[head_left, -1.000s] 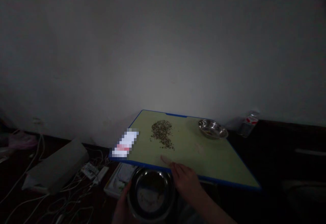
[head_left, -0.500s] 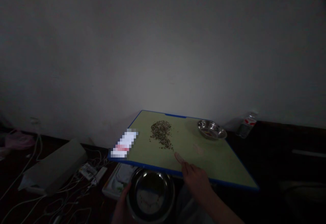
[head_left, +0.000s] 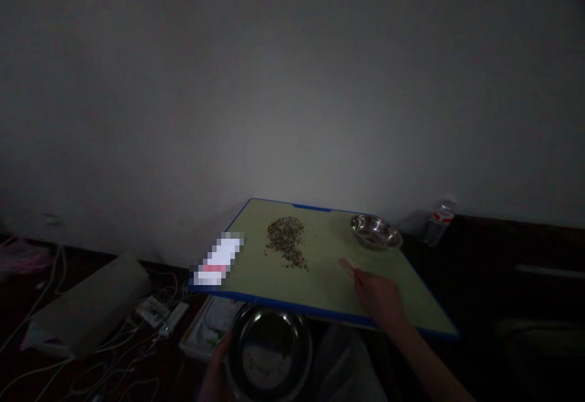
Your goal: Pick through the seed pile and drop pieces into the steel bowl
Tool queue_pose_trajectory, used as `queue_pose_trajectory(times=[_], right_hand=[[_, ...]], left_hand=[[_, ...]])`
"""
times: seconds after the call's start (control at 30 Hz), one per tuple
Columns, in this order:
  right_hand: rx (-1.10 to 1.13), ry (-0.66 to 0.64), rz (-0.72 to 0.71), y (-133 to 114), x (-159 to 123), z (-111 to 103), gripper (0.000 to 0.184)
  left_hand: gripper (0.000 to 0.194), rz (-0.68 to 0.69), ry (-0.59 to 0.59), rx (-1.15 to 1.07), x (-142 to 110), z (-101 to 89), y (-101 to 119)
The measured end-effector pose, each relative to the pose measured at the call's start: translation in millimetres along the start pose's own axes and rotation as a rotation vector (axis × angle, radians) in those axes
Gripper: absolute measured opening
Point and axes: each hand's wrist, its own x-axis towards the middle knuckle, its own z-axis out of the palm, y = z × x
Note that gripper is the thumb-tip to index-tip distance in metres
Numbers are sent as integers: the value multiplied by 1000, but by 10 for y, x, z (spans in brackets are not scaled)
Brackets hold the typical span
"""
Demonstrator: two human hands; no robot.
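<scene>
My left hand [head_left: 216, 368] grips the left side of a deep steel bowl [head_left: 307, 353] below the table's front edge. Only part of that hand shows in the dim light. My right hand [head_left: 379, 297] is over the right half of the low table [head_left: 320, 292], fingers drawn together and pointing down. Its fingertips meet a small pale patch [head_left: 345, 264] on the tabletop; whether they pinch anything is too dark to tell. Left of it lies a spread of small dark seed-like grains [head_left: 286, 237]. A shallower steel bowl [head_left: 375, 232] stands at the back right corner.
A pixelated bright rectangle [head_left: 217, 262] covers the table's left edge. On the floor to the left are a box [head_left: 89, 304], cables and a power strip [head_left: 176, 318]. A white tray [head_left: 201, 338] sits under the table; a plastic bottle [head_left: 437, 224] stands beyond its right side.
My right hand has moved right, from beside the grains to the pale patch, and its stretched forefinger has drawn in. My left hand still holds the bowl. The view has shifted slightly.
</scene>
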Motion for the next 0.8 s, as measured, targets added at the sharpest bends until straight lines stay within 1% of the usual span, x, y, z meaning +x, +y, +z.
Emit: queue_pose_trajectory(times=[0.1,0.17,0.2,0.3,0.37,0.43,0.5,0.57,0.6,0.7,0.8], right_hand=[[145,125,96,58,23,34,31],[284,204,139,57,43,58,34],[361,225,154,40,66,71,36],[615,203,169,-77,240,123,40],[813,146,167,-205,455,176,43],[958,109,152,-358,717,235,46],[995,100,117,-522,969,287,45],[965,102,59,-674,1154,322,43],[948,98,34,-738,1210,335,42],[918,83,13,-850,1243,362,40],[921,79,12,-847,1172,383,40]], left_hand=[[20,-43,-20,16,0,5,-23],[25,-41,-17,14,-15,20,-39],[27,-18,-13,10,-25,27,-49],[28,12,-10,-20,-33,26,-84],[32,40,-14,-21,-1,-5,-98],[40,69,19,-40,61,-62,-96],[48,57,71,-65,130,-134,-76],[47,43,103,-65,183,-198,-49],[46,37,102,-62,199,-221,-34],[45,9,49,-77,217,-249,3],[50,-11,21,-101,229,-243,39]])
